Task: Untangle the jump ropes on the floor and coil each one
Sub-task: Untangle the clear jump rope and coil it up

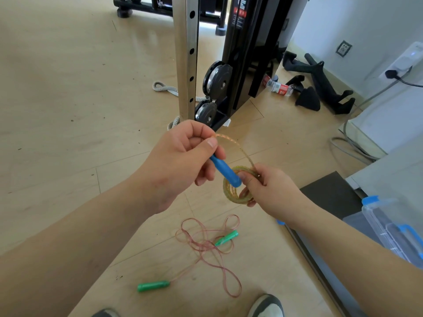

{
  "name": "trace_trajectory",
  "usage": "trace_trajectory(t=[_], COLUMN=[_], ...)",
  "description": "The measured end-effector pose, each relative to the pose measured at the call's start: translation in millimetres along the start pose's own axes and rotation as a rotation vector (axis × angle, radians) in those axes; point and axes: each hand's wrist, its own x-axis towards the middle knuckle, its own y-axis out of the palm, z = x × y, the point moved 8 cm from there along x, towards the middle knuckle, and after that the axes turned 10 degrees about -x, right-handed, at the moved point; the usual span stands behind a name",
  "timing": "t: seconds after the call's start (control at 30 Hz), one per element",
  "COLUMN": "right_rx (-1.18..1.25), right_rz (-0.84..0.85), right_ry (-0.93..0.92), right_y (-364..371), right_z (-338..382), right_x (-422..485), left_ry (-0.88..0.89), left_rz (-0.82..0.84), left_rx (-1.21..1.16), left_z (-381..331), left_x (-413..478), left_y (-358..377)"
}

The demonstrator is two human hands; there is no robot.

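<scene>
My left hand (pixel 183 156) grips a blue jump-rope handle (pixel 225 171) that points down and to the right. A short yellowish length of rope (pixel 231 141) arcs from its top over to my right hand (pixel 267 187). That hand holds a small tight coil of the same yellow rope (pixel 231 193), fingers through the loop. On the floor below lies a second rope, thin and pink (pixel 206 243), in loose tangled loops. Its two green handles are apart: one (pixel 226 237) among the loops, the other (pixel 153 286) at the lower left.
A gym machine with a steel post (pixel 186 58) and black pulleys (pixel 217 78) stands just beyond my hands. Black cable attachments (pixel 320 88) and a plastic bottle (pixel 280 88) lie by the wall. A clear bin with blue clips (pixel 389 227) sits at right. My shoes (pixel 266 305) are at the bottom edge.
</scene>
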Motion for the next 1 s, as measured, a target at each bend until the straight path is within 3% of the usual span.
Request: trace_trajectory(t=[0.17,0.7,1.0], right_rx=[0.045,0.184,0.01], right_rz=[0.076,-0.022,-0.057], right_ry=[0.012,0.062,0.082], right_y=[3,-11,-12], right_z=[12,3,2], right_x=[-6,-6,-5], left_ry=[0.0,0.048,0.036], left_rz=[0.026,0.091,0.047], left_rx=[0.025,0.091,0.272], left_z=[11,19,38], left_x=[-3,-8,-1], left_y=[7,21,14])
